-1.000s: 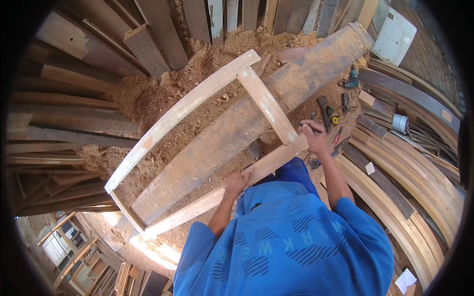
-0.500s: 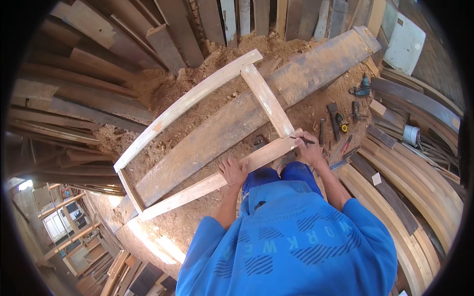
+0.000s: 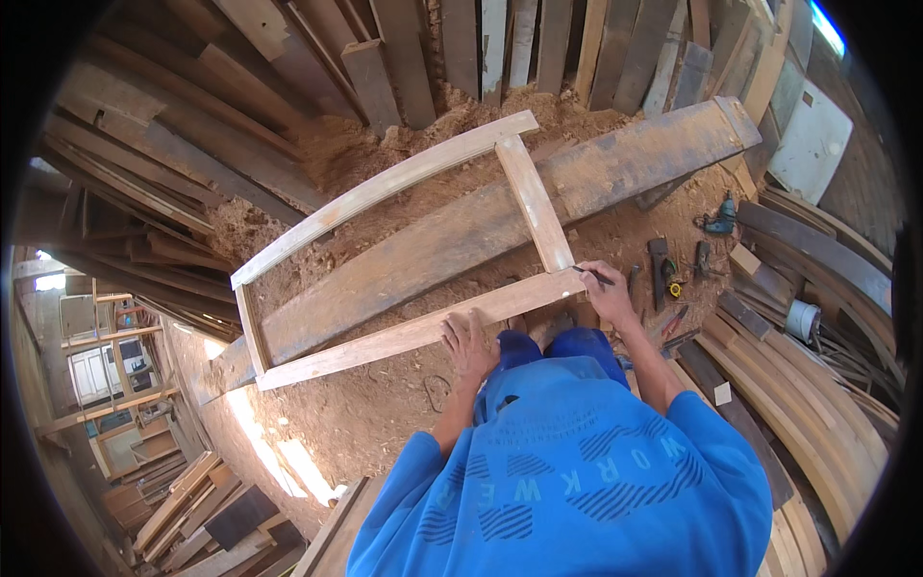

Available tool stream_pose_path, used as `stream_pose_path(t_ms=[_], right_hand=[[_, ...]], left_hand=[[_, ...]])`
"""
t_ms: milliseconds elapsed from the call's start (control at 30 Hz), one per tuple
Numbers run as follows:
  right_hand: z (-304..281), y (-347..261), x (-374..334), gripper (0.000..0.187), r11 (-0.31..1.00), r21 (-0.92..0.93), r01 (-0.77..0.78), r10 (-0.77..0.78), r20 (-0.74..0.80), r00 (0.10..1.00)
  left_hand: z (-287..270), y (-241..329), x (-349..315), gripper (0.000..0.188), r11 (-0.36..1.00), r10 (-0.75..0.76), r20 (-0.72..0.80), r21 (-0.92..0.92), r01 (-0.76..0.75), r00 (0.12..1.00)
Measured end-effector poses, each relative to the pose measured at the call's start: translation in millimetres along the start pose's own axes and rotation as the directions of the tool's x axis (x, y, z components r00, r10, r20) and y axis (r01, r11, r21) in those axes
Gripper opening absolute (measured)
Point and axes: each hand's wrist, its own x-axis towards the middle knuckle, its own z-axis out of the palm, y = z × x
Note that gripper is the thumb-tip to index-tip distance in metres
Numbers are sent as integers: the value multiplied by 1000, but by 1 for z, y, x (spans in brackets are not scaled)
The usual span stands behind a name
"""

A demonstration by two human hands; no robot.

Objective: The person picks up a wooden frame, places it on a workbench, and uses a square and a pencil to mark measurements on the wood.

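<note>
A pale wooden frame (image 3: 385,334) of two long rails and two crosspieces lies over a broad, worn plank (image 3: 423,240). Its far rail is curved. My left hand (image 3: 469,343) rests with fingers stretched out, fingertips on the near rail's edge around its middle. At the right end of that rail, my right hand (image 3: 608,293) is closed around a slim dark pencil (image 3: 598,277). The pencil's tip points left, by the joint where the right crosspiece (image 3: 535,207) meets the near rail.
Sawdust covers the ground. Several hand tools, among them a hammer (image 3: 658,260), a tape measure (image 3: 675,288) and a green power drill (image 3: 719,216), lie to the right. Curved timbers (image 3: 798,413) are stacked beyond them, near a white bucket (image 3: 801,319). Boards (image 3: 461,48) stand along the far side.
The view has shifted and turned slightly. My left hand has drawn back from across the near rail to its near edge. My right hand stays at the rail's end with the pencil.
</note>
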Motion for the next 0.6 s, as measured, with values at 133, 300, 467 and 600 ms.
stream_pose_path(t_ms=[133, 300, 467, 600], right_hand=[[-2, 0, 0, 15, 1000, -1, -5, 5, 3, 1000], [0, -9, 5, 13, 999, -54, -3, 4, 25, 1000], [19, -5, 17, 12, 998, 60, -20, 19, 16, 1000], [47, -27, 26, 11, 994, -77, 71, -70, 15, 997]], left_hand=[[-2, 0, 1, 92, 1000, -31, 36, -5, 31, 999], [-6, 1, 2, 90, 998, -58, 78, -10, 59, 995], [-3, -15, -2, 86, 994, -1, 11, -113, 2, 1000], [-2, -50, -6, 83, 969, -178, -122, -194, 152, 976]])
